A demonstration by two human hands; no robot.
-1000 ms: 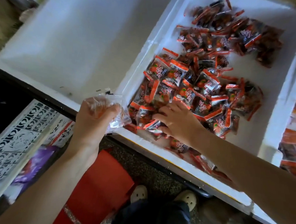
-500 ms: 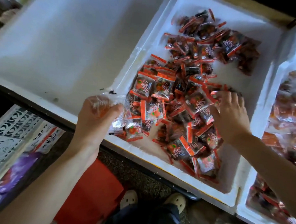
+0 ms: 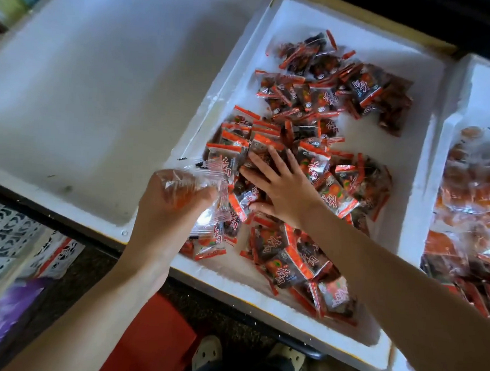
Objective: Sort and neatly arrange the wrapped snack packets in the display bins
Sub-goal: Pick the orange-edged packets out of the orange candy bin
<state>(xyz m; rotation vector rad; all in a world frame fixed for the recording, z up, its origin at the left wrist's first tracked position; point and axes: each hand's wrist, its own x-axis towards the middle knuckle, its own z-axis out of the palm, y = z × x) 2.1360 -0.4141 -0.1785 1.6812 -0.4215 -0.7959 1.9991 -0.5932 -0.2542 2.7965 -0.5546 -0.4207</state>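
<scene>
Presently in hand: sorting, seemingly pulling stray clear packets [image 3: 206,189] out of the red packets [image 3: 324,172] heaped in the middle bin [image 3: 238,80].
Left grip [image 3: 174,207]: closed round a bunch of clear packets, above the bin's near-left wall.
Right grip [image 3: 280,184]: flat, fingers spread on the red heap, holding nothing.
Next move: likely raking the heap apart for more strays.

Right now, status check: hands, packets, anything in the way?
Left hand grips clear-wrapped packets. Right hand flat, fingers spread, on red-edged packets in middle bin. Nothing seen blocking.
</scene>
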